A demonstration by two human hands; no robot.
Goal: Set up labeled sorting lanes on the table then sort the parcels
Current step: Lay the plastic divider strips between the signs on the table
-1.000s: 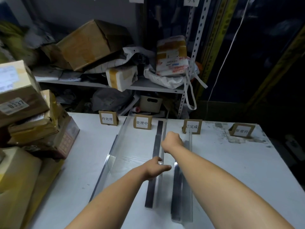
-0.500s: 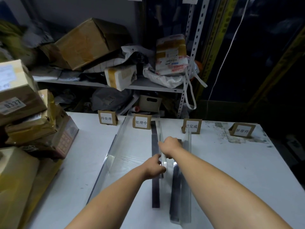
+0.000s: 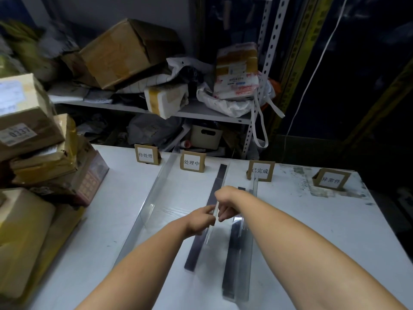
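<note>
The middle clear plastic divider with a dark base strip (image 3: 218, 182) stands on the white table (image 3: 312, 231) between two similar dividers (image 3: 154, 198). The left hand (image 3: 200, 220) and right hand (image 3: 228, 202) pinch its upright wall. Four cardboard label signs (image 3: 260, 171) line the far edge. The brown parcels (image 3: 33, 153) piled at the left are not yet sorted.

Where my left hand (image 3: 199, 222) and right hand (image 3: 228, 199) meet the clear divider (image 3: 215, 189), their grip is unclear. The left edge cuts the parcel stack (image 3: 33, 130).
</note>
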